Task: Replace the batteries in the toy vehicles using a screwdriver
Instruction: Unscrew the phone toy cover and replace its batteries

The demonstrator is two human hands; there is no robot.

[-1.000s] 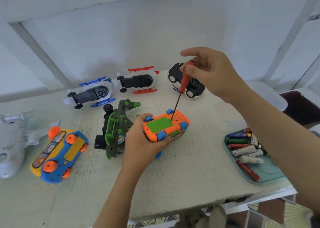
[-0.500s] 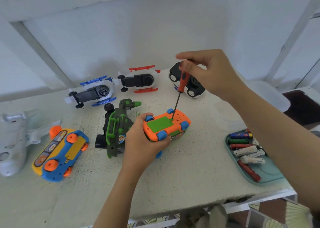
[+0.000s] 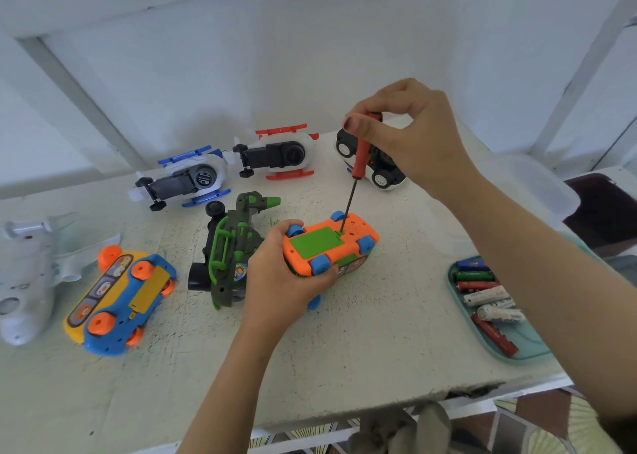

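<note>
At the top of the red handle, your R hand (image 3: 410, 136) pinches the screwdriver (image 3: 360, 159) w/ thumb & fingertips. The shaft slants down, tip at the far edge of the green battery cover (image 3: 315, 243). Just below, your L hand (image 3: 279, 278) grips the orange toy car (image 3: 358, 228), underside up, fingers curled round its near end. Just left of that grip lies a grey-green toy (image 3: 231, 247). Well right of it sits a teal tray (image 3: 532, 345) w/ loose batteries (image 3: 486, 295).

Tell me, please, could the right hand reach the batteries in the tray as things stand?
Probably yes: the batteries lie uncovered in the tray, but the right hand is pinching the screwdriver.
</note>
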